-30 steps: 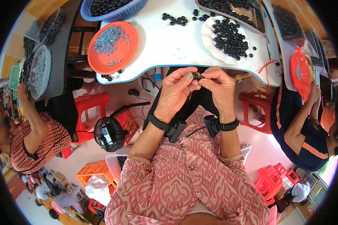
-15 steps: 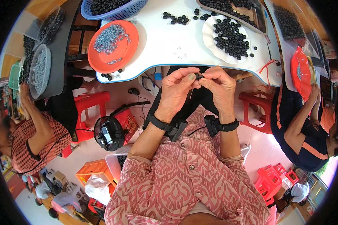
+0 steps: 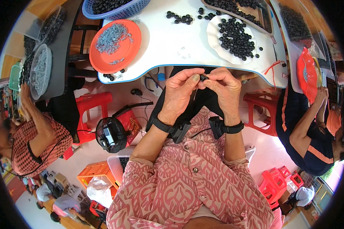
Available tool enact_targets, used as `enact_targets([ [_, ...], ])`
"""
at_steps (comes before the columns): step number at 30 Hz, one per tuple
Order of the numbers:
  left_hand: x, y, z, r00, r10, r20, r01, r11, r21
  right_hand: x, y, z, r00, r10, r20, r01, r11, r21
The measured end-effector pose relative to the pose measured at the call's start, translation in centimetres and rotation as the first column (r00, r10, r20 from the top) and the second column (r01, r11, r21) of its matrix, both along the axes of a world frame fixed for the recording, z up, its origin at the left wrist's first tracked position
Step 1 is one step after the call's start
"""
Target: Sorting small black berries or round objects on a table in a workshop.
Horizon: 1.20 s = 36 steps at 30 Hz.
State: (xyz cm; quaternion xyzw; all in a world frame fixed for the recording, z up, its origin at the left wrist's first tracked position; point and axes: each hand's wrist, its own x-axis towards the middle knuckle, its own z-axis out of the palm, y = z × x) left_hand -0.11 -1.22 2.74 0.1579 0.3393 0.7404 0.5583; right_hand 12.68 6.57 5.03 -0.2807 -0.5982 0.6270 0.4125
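The person's left hand and right hand meet just off the table's near edge, thumbs and forefingers pinched nearly closed around a small black piece; whether it is one part or two being joined is too small to tell. This piece appears to be mid-handling, not finished. Much looks left: many loose black pieces lie on the white plate, and small clear pieces are heaped on the orange plate. A few black pieces rest beside that plate, and a loose cluster sits farther back; whether any are done cannot be told.
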Motion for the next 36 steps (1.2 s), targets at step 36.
enact_targets([
  [36,-0.30,-0.01,-1.00,0.997,0.022,-0.078,-0.025,0.999,-0.042,-0.17,-0.46,-0.61,0.958,-0.164,0.235,0.056,0.912,0.407],
])
